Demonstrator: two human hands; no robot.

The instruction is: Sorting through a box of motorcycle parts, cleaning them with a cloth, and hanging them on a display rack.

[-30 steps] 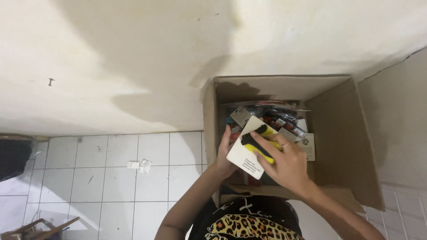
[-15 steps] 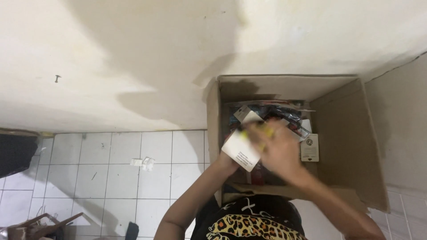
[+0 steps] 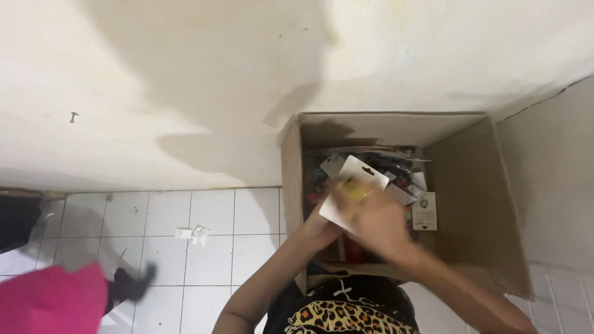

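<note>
While both hands are held over the open cardboard box point(image 3: 470, 204), a white carded package point(image 3: 348, 192) with a yellow item is gripped | right hand point(image 3: 380, 226) blurred, fingers clamped on its near edge | left hand point(image 3: 318, 222) mostly hidden beneath it, finger state cannot be told | more packaged goods point(image 3: 402, 176) lie just beyond the fingers.
</note>
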